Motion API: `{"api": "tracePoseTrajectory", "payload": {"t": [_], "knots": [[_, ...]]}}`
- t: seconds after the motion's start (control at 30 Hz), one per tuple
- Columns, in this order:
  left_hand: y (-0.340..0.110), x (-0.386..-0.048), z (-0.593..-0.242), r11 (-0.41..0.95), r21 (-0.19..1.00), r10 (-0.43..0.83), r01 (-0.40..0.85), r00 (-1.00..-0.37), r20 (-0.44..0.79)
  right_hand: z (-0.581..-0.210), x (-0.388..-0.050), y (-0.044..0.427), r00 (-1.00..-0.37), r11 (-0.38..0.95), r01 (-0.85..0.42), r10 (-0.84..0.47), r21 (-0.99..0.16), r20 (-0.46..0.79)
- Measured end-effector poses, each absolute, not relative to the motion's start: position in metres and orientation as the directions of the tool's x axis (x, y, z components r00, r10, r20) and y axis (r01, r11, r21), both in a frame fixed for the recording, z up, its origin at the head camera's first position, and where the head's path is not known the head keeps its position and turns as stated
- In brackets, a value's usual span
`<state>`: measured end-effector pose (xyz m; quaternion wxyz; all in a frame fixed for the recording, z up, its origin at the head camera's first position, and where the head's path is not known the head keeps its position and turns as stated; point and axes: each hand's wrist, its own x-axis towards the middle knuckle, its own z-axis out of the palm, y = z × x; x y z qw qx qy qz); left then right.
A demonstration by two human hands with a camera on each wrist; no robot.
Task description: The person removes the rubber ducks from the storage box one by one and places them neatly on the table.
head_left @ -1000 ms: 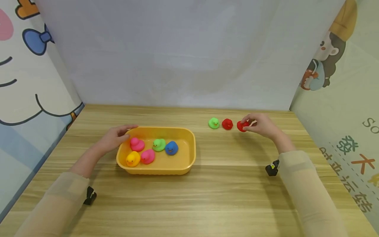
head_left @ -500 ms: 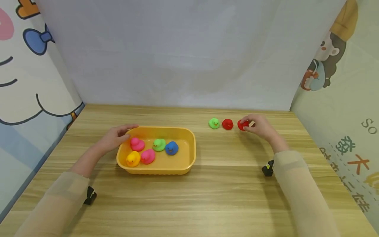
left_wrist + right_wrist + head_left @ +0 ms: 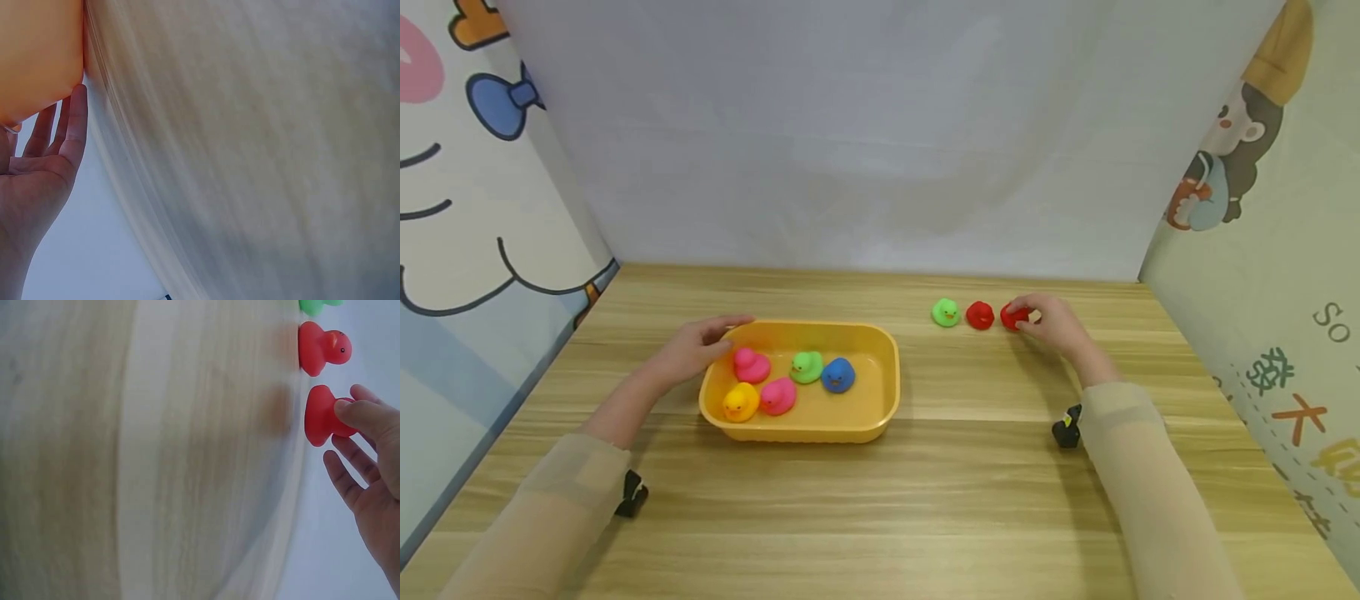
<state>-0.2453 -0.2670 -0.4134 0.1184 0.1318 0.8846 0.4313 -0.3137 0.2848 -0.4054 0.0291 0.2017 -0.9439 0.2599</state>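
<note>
The right hand [image 3: 1054, 323] pinches a red duck [image 3: 1012, 317] between thumb and fingers, at the right end of a short row. Left of it stand another red duck [image 3: 980, 316] and a green duck [image 3: 946, 313]. In the right wrist view the thumb lies over the head of the held red duck [image 3: 321, 417]. At the upper left corner of a yellow basket [image 3: 820, 435], the left hand [image 3: 688, 352] rests with its fingers on the rim and its thumb at the inner side. The left wrist view has the fingers against the basket's wall [image 3: 40, 56].
Inside the basket sit two pink ducks [image 3: 752, 366], a yellow duck [image 3: 741, 402], a green duck [image 3: 807, 367] and a blue duck [image 3: 838, 376]. A pale cloth [image 3: 865, 142] hangs behind the wooden table [image 3: 850, 525]; printed sheets stand at both sides.
The right forearm has swung a little to the left, while its hand stays at the red duck. The left hand keeps its place on the basket. The whole head view has shifted slightly.
</note>
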Motion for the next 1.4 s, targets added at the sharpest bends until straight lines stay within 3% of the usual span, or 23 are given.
{"api": "tracePoseTrajectory", "payload": {"t": [0.93, 1.4], "knots": [[-0.266, -0.245, -0.414, 0.583, 0.802, 0.34, 0.132, -0.936, -0.094, -0.416, -0.32, 0.287, -0.932, 0.786, -0.353, -0.341, -0.508, 0.119], [-0.265, -0.245, -0.415, 0.587, 0.799, 0.329, 0.133, -0.94, -0.086, -0.401, -0.31, 0.288, -0.946, 0.802, -0.31, -0.312, -0.511, 0.084]]}}
